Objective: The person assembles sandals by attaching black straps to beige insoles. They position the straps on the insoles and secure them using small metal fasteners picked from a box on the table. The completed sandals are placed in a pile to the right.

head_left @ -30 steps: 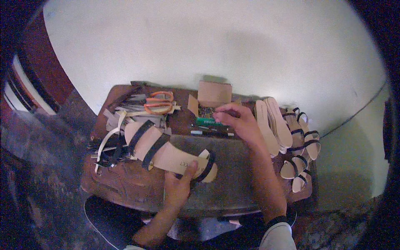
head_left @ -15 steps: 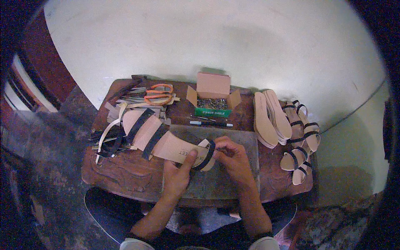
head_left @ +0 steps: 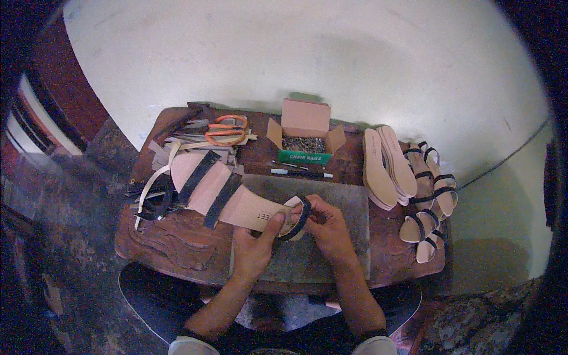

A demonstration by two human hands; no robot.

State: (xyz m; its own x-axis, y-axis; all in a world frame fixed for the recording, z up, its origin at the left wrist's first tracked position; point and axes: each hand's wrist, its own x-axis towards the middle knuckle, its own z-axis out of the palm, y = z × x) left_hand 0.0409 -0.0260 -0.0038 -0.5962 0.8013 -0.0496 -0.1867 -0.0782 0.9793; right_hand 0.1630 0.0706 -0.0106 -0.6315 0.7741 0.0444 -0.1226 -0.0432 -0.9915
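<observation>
A tan sandal (head_left: 248, 207) with two black bands over its front half lies aslant above the table, toe to the far left. My left hand (head_left: 257, 239) grips it near the heel, thumb on top of the footbed. At the heel end stands a looped black ankle strap (head_left: 300, 222) with a pale inner side. My right hand (head_left: 324, 222) pinches that strap at its right side, fingers closed together. Part of the heel is hidden by the strap and my fingers. Under both hands is a grey slab (head_left: 296, 263).
Across the dark wooden table (head_left: 177, 251) are orange-handled scissors (head_left: 226, 141) on strap strips (head_left: 207, 127), an open box of small nails (head_left: 303, 155) and a pen (head_left: 302, 173). At right lie stacked tan soles (head_left: 381, 171) and several strapped sandals (head_left: 441, 195). A pale wall (head_left: 296, 53) rises behind.
The heel strap has turned slightly and now shows more of its pale inner side. My right hand has shifted a little with it; my left hand keeps its hold.
</observation>
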